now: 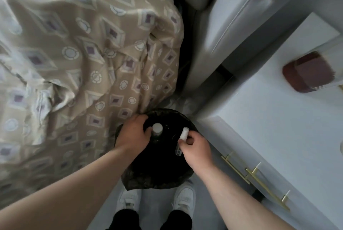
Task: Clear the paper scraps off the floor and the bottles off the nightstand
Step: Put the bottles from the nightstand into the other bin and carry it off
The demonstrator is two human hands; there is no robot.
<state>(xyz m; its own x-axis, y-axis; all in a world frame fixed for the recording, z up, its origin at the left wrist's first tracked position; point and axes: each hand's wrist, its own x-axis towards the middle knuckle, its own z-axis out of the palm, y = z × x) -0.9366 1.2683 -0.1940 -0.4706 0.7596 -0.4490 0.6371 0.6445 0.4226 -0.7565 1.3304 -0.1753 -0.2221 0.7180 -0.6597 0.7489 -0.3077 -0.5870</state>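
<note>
1. Left side: bed w/ beige cover (83, 53), diamond & circle pattern, much crumpled.
2. Top: grey padded headboard (232, 16) w/ a seam.
3. Right: white nightstand (269, 118) near the bed, gold bar handles (256, 177) on its front.
4. Btw. them: narrow grey floor (157, 200).
5. Light soft and even (picture blurred at edges).

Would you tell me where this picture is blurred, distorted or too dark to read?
Head view: motion blur smears the bedspread and the brown object on the nightstand; wide-angle bending curves straight edges; the black bag is nearly unreadable inside.

L hand (134, 133), R hand (197, 148): fingers (142, 118) curled.
</note>
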